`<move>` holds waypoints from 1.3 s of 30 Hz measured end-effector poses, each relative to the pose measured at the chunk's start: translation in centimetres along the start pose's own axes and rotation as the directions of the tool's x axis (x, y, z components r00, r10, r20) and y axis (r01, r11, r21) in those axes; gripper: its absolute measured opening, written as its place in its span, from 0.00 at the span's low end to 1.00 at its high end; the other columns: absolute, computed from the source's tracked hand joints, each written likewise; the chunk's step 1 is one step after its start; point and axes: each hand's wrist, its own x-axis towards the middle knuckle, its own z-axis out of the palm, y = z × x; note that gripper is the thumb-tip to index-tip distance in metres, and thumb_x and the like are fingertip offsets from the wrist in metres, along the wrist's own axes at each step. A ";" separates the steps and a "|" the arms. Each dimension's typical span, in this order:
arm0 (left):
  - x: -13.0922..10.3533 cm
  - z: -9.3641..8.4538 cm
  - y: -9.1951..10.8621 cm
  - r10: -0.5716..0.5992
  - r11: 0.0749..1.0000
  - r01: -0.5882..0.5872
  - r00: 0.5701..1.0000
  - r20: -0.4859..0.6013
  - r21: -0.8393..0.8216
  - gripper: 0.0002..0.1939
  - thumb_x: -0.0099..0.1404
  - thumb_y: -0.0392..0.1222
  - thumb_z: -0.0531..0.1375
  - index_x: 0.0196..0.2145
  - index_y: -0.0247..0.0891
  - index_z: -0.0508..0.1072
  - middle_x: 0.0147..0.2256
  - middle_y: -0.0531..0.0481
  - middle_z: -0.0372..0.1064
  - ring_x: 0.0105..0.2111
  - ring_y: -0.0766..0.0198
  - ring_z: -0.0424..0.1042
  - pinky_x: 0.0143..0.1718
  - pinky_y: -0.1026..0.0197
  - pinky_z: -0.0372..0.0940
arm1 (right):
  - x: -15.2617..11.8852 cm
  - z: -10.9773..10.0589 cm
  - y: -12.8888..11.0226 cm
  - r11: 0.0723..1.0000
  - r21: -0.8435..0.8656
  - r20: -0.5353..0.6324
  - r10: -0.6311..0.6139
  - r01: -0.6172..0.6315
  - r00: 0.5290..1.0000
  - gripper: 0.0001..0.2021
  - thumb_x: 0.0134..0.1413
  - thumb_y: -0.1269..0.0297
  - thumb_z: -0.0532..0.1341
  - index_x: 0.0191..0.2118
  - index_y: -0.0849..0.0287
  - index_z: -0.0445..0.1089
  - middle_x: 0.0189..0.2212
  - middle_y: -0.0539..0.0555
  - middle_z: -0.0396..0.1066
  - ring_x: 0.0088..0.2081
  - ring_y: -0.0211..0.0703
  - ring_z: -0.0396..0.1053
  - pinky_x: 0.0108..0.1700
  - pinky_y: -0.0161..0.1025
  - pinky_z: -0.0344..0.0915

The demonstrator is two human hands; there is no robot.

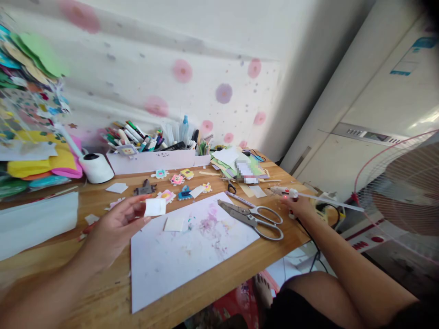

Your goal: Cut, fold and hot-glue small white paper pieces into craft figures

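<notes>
Between the thumb and fingers of my left hand (116, 226) is a small white square piece (155, 207), held up above the stained white sheet (157, 278). A second white square (173, 224) lies flat on that sheet. At the table's right edge, my right hand (302, 205) is wrapped round a hot glue gun (291, 194), its nozzle pointing left and a long clear glue stick (329, 201) sticking out behind. A small red light glows on the gun. Large scissors (254, 214) rest on the sheet's upper right corner, partly open.
Several small coloured paper pieces (177, 179) lie behind the sheet. A white box (151, 162) of pens stands along the wall, beside a pile of paper scraps (228, 157). A white lamp base (97, 168) is at left. A fan (404, 196) stands at right.
</notes>
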 end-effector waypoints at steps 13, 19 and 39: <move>-0.2 -0.1 -1.8 0.058 0.971 -0.071 0.996 -0.063 -0.229 0.24 0.55 0.37 0.64 0.50 0.38 0.67 0.40 0.48 0.73 0.40 0.61 0.72 0.45 0.54 0.67 | -11.1 1.8 -11.7 0.534 0.041 0.405 -0.782 0.845 0.474 0.10 0.59 0.61 0.56 0.41 0.56 0.73 0.40 0.57 0.73 0.41 0.47 0.71 0.42 0.44 0.68; 0.0 -0.6 -2.3 0.085 0.967 -0.099 0.994 -0.069 -0.234 0.23 0.55 0.35 0.64 0.49 0.39 0.66 0.40 0.49 0.73 0.40 0.62 0.72 0.44 0.56 0.66 | -13.8 10.9 -20.8 0.325 0.285 0.427 -0.885 0.902 0.184 0.10 0.54 0.72 0.59 0.42 0.61 0.73 0.41 0.59 0.73 0.43 0.46 0.70 0.46 0.44 0.67; 0.1 -1.4 -1.4 0.091 0.949 -0.109 0.993 -0.072 -0.297 0.21 0.58 0.34 0.61 0.50 0.40 0.65 0.45 0.46 0.73 0.46 0.58 0.72 0.48 0.53 0.67 | -15.3 14.6 -26.8 0.108 0.581 -0.178 -0.950 0.806 0.256 0.07 0.52 0.75 0.61 0.36 0.57 0.70 0.35 0.56 0.72 0.38 0.41 0.71 0.39 0.39 0.69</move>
